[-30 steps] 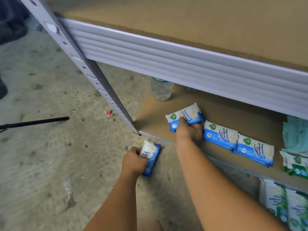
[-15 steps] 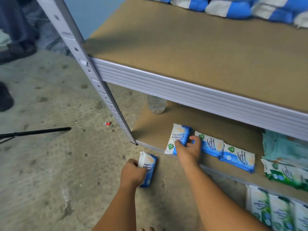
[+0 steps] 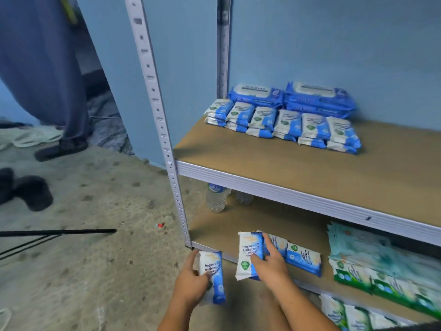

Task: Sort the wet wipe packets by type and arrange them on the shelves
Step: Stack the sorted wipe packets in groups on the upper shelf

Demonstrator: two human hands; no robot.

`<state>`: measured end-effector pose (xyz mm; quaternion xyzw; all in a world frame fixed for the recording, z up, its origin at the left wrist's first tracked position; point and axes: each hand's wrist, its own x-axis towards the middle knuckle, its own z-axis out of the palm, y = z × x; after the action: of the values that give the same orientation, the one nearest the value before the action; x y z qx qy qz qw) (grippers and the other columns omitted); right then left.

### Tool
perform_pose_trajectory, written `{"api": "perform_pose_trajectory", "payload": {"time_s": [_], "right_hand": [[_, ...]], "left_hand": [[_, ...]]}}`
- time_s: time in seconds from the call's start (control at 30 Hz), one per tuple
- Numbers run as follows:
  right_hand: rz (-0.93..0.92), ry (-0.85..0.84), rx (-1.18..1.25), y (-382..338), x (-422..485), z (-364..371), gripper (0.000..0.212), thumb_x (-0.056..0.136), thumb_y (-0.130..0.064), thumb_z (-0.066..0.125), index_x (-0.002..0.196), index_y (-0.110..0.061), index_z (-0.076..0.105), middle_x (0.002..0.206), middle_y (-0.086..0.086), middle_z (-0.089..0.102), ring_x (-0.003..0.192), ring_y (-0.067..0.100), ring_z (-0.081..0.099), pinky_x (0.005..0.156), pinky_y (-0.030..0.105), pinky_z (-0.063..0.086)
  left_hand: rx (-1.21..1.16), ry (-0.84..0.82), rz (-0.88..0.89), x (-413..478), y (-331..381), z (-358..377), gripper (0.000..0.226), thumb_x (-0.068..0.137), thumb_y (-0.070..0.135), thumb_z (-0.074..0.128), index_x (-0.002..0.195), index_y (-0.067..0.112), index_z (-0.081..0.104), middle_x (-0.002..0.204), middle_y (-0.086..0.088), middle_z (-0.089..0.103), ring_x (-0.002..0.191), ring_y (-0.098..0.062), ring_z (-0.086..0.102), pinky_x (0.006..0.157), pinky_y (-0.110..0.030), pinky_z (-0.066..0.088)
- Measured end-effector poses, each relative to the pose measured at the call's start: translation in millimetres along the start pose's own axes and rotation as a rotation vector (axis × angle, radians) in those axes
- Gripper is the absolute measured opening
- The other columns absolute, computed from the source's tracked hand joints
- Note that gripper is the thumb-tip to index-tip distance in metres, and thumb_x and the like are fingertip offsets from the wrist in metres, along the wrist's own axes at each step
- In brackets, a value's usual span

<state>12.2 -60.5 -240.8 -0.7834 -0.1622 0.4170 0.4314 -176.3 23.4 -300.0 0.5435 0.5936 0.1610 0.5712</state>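
Note:
My left hand (image 3: 191, 280) grips a blue-and-white wipe packet (image 3: 212, 271) in front of the lower shelf's (image 3: 214, 225) left corner. My right hand (image 3: 269, 268) pinches another blue-and-white packet (image 3: 248, 254) at that shelf's front edge. Two more blue-and-white packets (image 3: 303, 258) lie just to its right. Further right on the lower shelf are teal packets (image 3: 358, 247) and green-and-white packets (image 3: 372, 278). On the upper shelf (image 3: 286, 168) stands a row of stacked blue-and-white packets (image 3: 284, 125), with two large blue packs (image 3: 291, 96) behind them.
A clear water bottle (image 3: 216, 198) stands at the back left of the lower shelf. The grey upright post (image 3: 167, 144) rises at the rack's left corner. Black tripod legs (image 3: 57, 232), dark slippers (image 3: 26, 189) and a standing person's leg (image 3: 55, 91) are on the concrete floor to the left.
The view has tilted up, so the upper shelf's packets now show. My right hand has turned its packet upright and brought it to the shelf's front edge. The left hand keeps its packet.

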Motion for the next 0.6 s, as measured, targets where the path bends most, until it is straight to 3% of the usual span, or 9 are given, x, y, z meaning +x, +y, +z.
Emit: {"api": "perform_pose_trajectory", "payload": {"time_s": [0.2,0.33,0.47,0.6], "right_hand": [[-0.04,0.03,0.043,-20.6,-65.4,-32.6,0.071,0.095,-0.011,0.064,0.153,-0.04,0.035,0.109,-0.002,0.067,0.081,0.018,0.074,0.058,0.032,0.061],[-0.072,0.033,0.076,-35.5,-98.2,-52.9,0.07,0.094,-0.012,0.066,0.152,-0.039,0.037,0.107,0.002,0.071,0.077,0.015,0.075,0.052,0.026,0.056],[-0.142,-0.026,0.125,-57.3,-119.3,-70.3,0.071,0.093,-0.007,0.065,0.152,-0.038,0.038,0.106,0.004,0.074,0.081,0.019,0.076,0.072,0.04,0.063],[-0.273,-0.063,0.184,-95.0,-139.2,-88.4,0.069,0.094,-0.003,0.063,0.148,-0.04,0.041,0.101,0.002,0.077,0.084,0.021,0.076,0.074,0.037,0.062]], "left_hand": [[-0.032,-0.031,0.165,-59.1,30.9,-9.7,0.071,0.088,0.015,0.07,0.142,0.051,0.042,0.078,-0.004,0.075,0.068,-0.018,0.071,0.067,-0.034,0.057],[-0.044,-0.063,0.281,-86.7,55.1,-20.6,0.068,0.089,0.014,0.07,0.145,0.043,0.046,0.084,-0.003,0.077,0.077,-0.024,0.074,0.078,-0.045,0.061],[-0.064,-0.082,0.38,-113.5,94.9,-29.4,0.065,0.093,0.009,0.068,0.147,0.035,0.044,0.084,0.002,0.078,0.077,-0.018,0.074,0.075,-0.036,0.061],[-0.006,-0.062,0.509,-131.4,143.1,-39.6,0.064,0.093,0.018,0.069,0.145,0.045,0.044,0.072,0.005,0.074,0.059,-0.004,0.064,0.056,-0.024,0.051]]}}
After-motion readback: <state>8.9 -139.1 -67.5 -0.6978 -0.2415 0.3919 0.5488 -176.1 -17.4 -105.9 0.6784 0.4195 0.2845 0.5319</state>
